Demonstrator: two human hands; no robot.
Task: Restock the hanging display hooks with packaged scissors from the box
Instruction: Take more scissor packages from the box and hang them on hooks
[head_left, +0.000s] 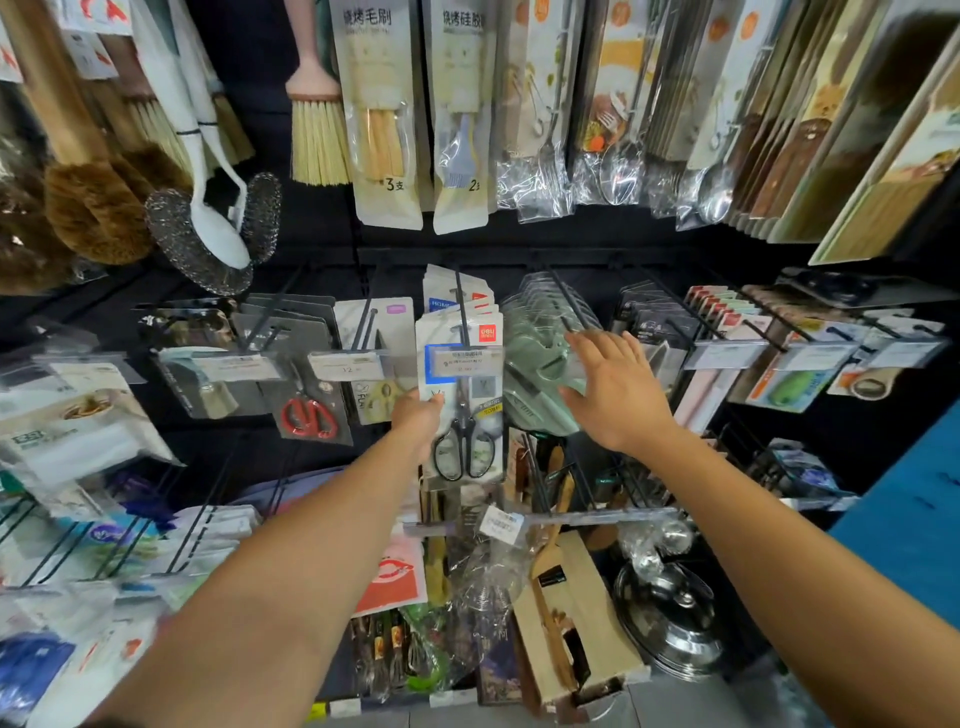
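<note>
left hand (418, 418) grips the left edge of the front scissors pack (467, 415), which hangs long axis vertical on the centre hook (459, 304). right hand (618, 392) is off to its right, fingers spread, holding nothing; left is nearer

**Card, wire and cellophane on the rack**

On my feed the scissors pack (462, 395) at centre reads as matt white card under a glossy clear blister, and the scissors inside look dark and matt. The hooks (569, 301) are thin black-coated wire. At 9 o'clock, red scissors (308, 417) have shiny plastic handles. At 10 o'clock I see coarse brown fibre brushes (98, 208) and a glinting wire-mesh scourer (208, 249). The cutlery (618, 171) at 1 o'clock is bright metal in crinkled cellophane. A polished steel lid (670, 618) gleams at 5 o'clock.
</note>
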